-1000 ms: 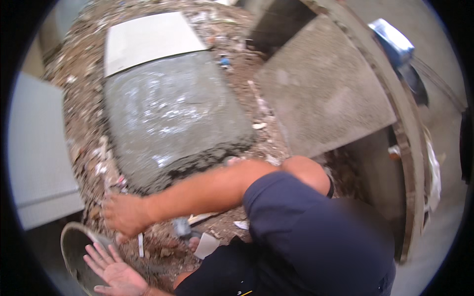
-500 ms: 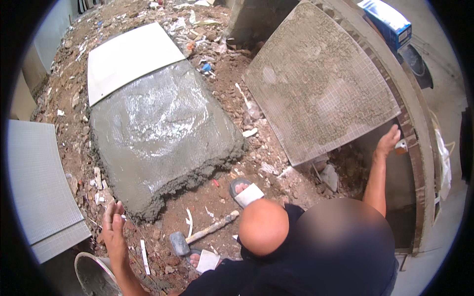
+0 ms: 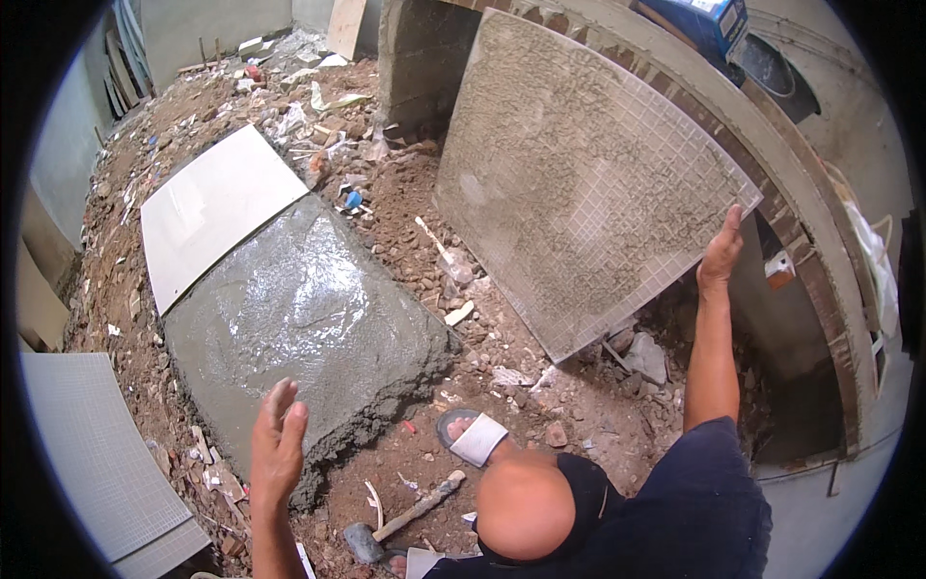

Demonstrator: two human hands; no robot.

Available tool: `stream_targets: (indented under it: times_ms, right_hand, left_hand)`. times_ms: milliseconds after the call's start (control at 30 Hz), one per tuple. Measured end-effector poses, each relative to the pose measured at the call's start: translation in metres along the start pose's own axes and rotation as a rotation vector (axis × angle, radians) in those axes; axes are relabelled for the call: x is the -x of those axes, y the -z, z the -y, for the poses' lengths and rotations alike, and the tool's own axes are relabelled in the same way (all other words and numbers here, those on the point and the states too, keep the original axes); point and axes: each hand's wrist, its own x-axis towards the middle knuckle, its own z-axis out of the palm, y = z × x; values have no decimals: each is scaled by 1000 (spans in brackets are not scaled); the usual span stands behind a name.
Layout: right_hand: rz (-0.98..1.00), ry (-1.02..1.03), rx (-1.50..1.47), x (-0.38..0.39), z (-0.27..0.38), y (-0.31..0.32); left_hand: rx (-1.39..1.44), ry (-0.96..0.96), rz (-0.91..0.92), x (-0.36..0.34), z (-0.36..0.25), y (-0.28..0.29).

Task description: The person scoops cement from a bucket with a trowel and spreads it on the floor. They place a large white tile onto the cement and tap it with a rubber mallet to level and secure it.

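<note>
My left hand [image 3: 280, 434] is raised near the front edge of a wet grey mortar bed [image 3: 285, 318], open and empty. My right hand [image 3: 719, 251] grips the right edge of a large square tile [image 3: 588, 183] with a gridded, cement-smeared back, which leans against the brick-and-concrete structure. A white tile or panel [image 3: 222, 207] lies along the far edge of the wet bed. A rubber mallet [image 3: 366, 540] with a pale handle lies on the dirt by my sandalled foot [image 3: 477, 434].
Stacked gridded tiles [image 3: 101, 444] are at the lower left. Rubble-strewn dirt [image 3: 145, 145] runs to the back wall, where boards lean. A concrete ledge [image 3: 801, 203] curves along the right, with a blue box [image 3: 702, 24] and dark bucket [image 3: 781, 82] at top right.
The view has swung toward the back and right. My left hand has risen from beside the bucket, and my right hand has reached up and taken hold of the leaning tile's edge.
</note>
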Motion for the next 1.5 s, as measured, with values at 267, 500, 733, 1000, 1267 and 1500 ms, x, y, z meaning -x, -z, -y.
stream_targets:
  times_ms: [267, 500, 733, 1000, 1267, 1500]
  right_hand:
    - [56, 53, -10, 56, 33, -8]
    - [261, -12, -366, 140, 67, -19]
    - [1083, 659, -398, 229, 137, -50]
    - [1408, 126, -107, 305, -25, -85]
    - [1093, -292, 865, 294, -253, -105]
    - [992, -542, 795, 280, -283, -118]
  left_hand:
    - [-30, -210, 166, -49, -82, -89]
    - [235, -438, 226, -44, -186, -161]
    - [183, -88, 130, 3, -178, -114]
    - [319, 259, -11, 25, -89, -58]
    - [405, 508, -62, 33, -35, -37]
    - [223, 653, -134, 32, -42, -37]
